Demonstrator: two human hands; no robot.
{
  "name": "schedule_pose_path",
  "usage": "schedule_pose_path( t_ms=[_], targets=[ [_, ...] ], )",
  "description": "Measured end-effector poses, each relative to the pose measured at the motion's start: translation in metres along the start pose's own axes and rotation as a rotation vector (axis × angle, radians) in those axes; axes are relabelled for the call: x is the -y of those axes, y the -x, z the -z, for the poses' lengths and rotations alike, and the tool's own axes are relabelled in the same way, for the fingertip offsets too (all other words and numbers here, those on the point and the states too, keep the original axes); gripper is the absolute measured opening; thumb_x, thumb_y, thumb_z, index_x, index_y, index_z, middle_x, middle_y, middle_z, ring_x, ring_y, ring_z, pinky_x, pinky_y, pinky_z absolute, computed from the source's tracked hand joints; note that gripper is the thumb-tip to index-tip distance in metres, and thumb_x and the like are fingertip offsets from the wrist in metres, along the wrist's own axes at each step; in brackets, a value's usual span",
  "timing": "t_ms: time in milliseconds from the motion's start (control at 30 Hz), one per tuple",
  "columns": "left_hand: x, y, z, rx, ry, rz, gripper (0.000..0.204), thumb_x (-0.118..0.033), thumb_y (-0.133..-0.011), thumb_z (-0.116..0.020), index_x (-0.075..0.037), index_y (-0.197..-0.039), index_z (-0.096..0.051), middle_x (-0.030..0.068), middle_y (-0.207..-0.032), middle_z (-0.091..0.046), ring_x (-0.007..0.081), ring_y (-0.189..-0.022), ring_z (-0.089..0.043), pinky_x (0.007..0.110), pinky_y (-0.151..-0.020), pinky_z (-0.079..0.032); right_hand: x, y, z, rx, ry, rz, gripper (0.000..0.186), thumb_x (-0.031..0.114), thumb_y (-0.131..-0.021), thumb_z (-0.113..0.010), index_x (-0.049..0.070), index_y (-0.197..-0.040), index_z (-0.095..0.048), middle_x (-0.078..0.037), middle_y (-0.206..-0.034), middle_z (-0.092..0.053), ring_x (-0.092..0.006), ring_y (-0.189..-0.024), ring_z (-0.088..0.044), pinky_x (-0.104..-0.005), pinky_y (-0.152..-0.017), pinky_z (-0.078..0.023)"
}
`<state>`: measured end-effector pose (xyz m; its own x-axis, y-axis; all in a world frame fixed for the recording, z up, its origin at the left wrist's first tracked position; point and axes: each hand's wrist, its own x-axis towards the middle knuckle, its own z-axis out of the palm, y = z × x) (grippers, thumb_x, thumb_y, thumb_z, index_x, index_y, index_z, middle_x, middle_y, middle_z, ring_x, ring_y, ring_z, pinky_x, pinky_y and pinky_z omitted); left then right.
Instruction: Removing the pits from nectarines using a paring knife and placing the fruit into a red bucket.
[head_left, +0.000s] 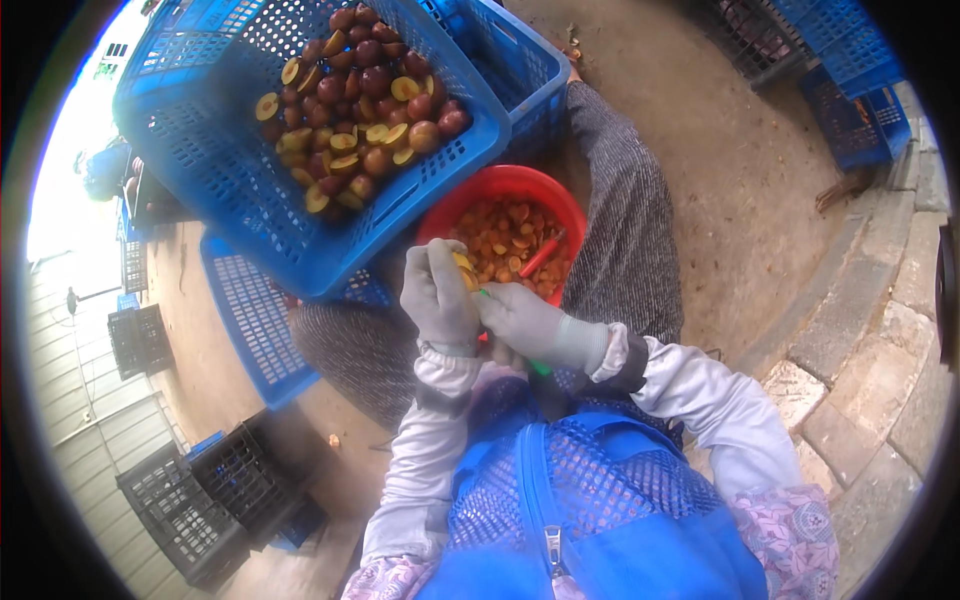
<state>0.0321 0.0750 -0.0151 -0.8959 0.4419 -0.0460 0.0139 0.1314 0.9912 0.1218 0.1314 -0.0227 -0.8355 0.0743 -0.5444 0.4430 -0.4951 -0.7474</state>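
My gloved left hand [436, 298] is closed on a cut yellow plum piece [462, 265]. My gloved right hand [525, 320] is beside it, gripping a small green-handled tool [484, 293] at the fruit; its working end is hidden. Just beyond both hands is a red bowl [466, 180] of small orange pieces, with a red object [540, 258] lying in it. Above, a tilted blue crate [416, 185] holds red plums [375, 80] and halves with yellow flesh [343, 143].
Blue crates [245, 310] are under and behind the plum crate. More crates stand at upper right [840, 50] and on the left [180, 500]. My legs [620, 200] flank the bowl. A brick edging [850, 340] runs along the right.
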Motion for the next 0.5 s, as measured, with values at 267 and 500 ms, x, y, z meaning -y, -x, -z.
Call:
schedule_pose_path(
  t_ms=[267,500],
  targets=[
    [-0.004,-0.006,0.002,0.025,-0.32,-0.019,0.026,-0.023,-0.087,-0.049,0.0,-0.079,-0.057,0.0051,-0.062,-0.055,0.0114,-0.056,-0.051,0.025,-0.055,-0.042,0.02,0.002,0.009,0.151,-0.155,-0.204,0.037,0.039,-0.091,-0.033,0.006,-0.091,-0.049,-0.004,-0.049,-0.049,-0.0111,-0.032,-0.043,-0.0243,-0.029,-0.036],
    [0.008,-0.011,0.004,0.022,-0.379,0.023,0.025,-0.022,-0.087,-0.05,0.0,-0.077,-0.057,0.006,-0.065,-0.057,0.0115,-0.058,-0.052,0.026,-0.056,-0.042,0.019,-0.005,0.011,0.137,-0.145,-0.209,0.041,0.042,-0.089,-0.035,0.005,-0.082,-0.051,-0.003,-0.048,-0.049,-0.0113,-0.031,-0.043,-0.0243,-0.028,-0.034]
  ],
)
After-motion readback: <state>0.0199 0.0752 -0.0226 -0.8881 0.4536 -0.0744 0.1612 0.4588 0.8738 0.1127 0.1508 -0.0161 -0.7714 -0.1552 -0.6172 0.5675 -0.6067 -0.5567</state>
